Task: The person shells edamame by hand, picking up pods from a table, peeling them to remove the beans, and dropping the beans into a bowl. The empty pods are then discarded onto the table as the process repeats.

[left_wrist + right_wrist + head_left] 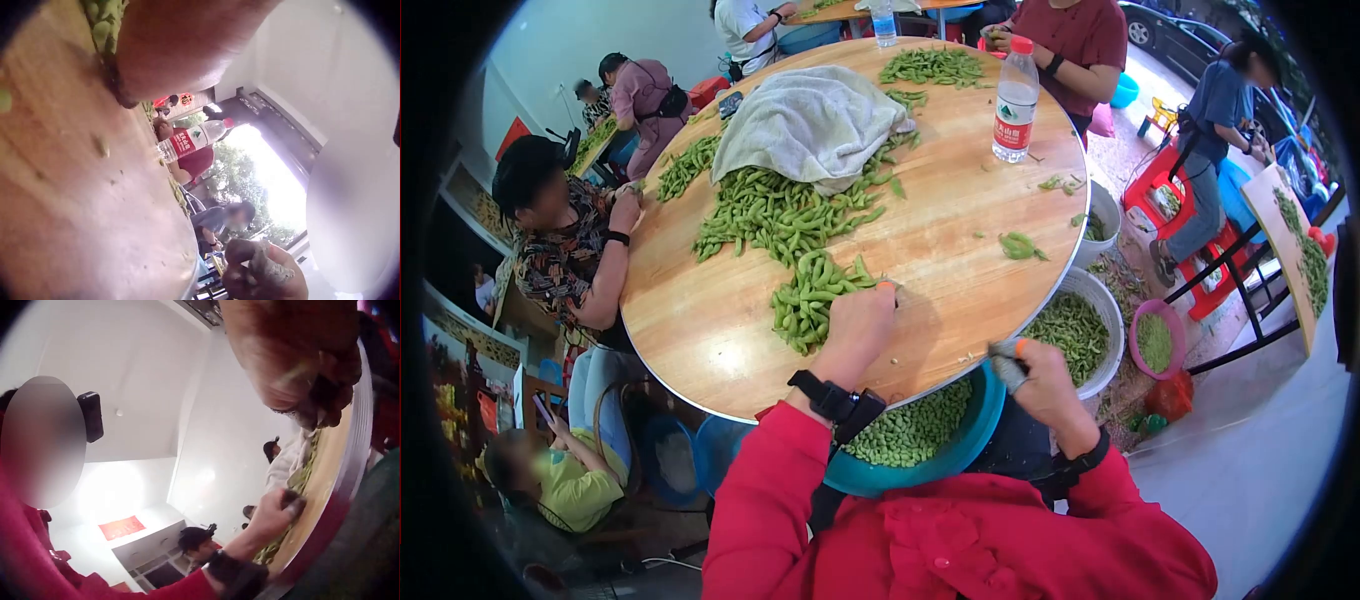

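Note:
In the head view my left hand [858, 325] rests low on the round wooden table [970, 270], at the near edge of a heap of green soybean pods [805, 300]. Its fingertips point away from me and are mostly hidden; an orange band shows on one finger. My right hand [1048, 388] is just off the table's near right rim, with a grey covering and an orange band on its digits. Its fingers are curled in the right wrist view, and I cannot tell what they hold. Below the rim, between my hands, sits a teal basin [990, 410] of shelled beans [910, 430].
A grey cloth [815, 125] covers part of the pods. A red-capped water bottle [1015, 105] stands at the right. Beside the table are a white basket [1112, 335] of empty-looking pods and a pink basin [1157, 340]. Several people sit or stand around.

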Demonstrator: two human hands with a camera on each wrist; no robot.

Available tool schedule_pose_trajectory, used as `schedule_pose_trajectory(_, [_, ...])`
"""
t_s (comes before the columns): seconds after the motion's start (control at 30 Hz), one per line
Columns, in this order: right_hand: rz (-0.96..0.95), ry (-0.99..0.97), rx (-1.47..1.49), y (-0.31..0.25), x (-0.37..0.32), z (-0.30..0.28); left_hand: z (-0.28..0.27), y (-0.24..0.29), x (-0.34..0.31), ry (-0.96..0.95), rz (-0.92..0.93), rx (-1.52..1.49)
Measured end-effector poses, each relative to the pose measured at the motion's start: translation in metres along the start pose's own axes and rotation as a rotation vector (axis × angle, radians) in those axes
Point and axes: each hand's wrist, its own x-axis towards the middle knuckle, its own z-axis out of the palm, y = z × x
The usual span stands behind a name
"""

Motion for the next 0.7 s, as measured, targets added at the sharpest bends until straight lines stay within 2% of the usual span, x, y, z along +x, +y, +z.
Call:
schedule_pose_trajectory(0.03, [-0.022,-0.038,0.011,-0.001,0.002,0.008,0.000,-0.001,-0.005,-0.028,-0.015,0.011])
schedule_pose_trajectory(0.07, [-0.003,-0.051,0.035,-0.005,0.004,0.016,0.005,-0.005,-0.011,0.079,-0.009,-0.264])
schedule_pose_trajectory(0.13, [0.170,-0.236,0.088,-0.019,0.013,0.026,0.010,-0.009,-0.029,0.291,0.007,-0.812])
schedule_pose_trajectory(0.17, [-0.020,-0.221,0.057,-0.014,0.016,0.036,0.001,-0.005,-0.043,0.212,-0.041,-1.086])
schedule_pose_trajectory(0.2, [-0.212,-0.207,0.026,-0.002,0.022,0.050,-0.001,0.000,-0.053,0.234,-0.002,-1.189])
schedule_pose_trajectory(0.27, [-0.274,-0.277,0.097,-0.008,0.026,0.064,0.001,0.007,-0.075,0.290,0.073,-1.394])
schedule_pose_trajectory(0.33, [-0.005,-0.436,0.294,-0.032,0.025,0.067,-0.003,0.010,-0.095,0.237,0.072,-1.369])
schedule_pose_trajectory(0.37, [-0.028,-0.421,0.333,-0.028,0.026,0.072,-0.010,0.014,-0.104,0.149,0.038,-1.595])
schedule_pose_trajectory(0.47, [-0.305,-0.303,-0.033,-0.040,0.025,0.063,-0.005,0.014,-0.116,0.336,0.028,-1.499])
schedule_pose_trajectory(0.5, [-0.405,-0.234,-0.119,-0.038,0.025,0.064,-0.004,0.011,-0.120,0.243,-0.140,-1.544])
schedule_pose_trajectory(0.6, [-0.584,-0.200,-0.314,-0.043,0.024,0.058,-0.001,-0.006,-0.125,-0.554,-0.313,-2.221])
schedule_pose_trajectory(0.63, [-0.636,-0.211,-0.345,-0.045,0.025,0.058,0.003,-0.004,-0.124,-0.741,-0.275,-2.382])
schedule_pose_trajectory(0.7, [-0.732,-0.236,-0.402,-0.049,0.024,0.061,0.004,-0.005,-0.124,-0.715,-0.276,-2.373])
